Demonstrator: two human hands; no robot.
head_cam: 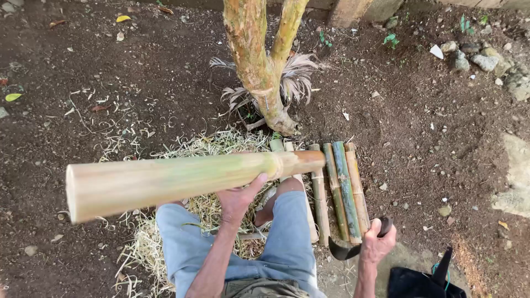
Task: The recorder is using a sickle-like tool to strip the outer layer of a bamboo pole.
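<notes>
The left hand (236,200) is gripping a shaved bamboo pole (182,181) while the right hand (377,243), closed around a curved knife (348,251), is resting beside split bamboo pieces (339,190).

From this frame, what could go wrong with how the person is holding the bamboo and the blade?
The left hand grips the long bamboo pole near one end only, so the heavy free end could dip or twist out of the fingers. The right hand holds a dark curved blade close to the knee in blue trousers; a slip might cut the leg. Loose shavings underfoot may be slippery.
</notes>
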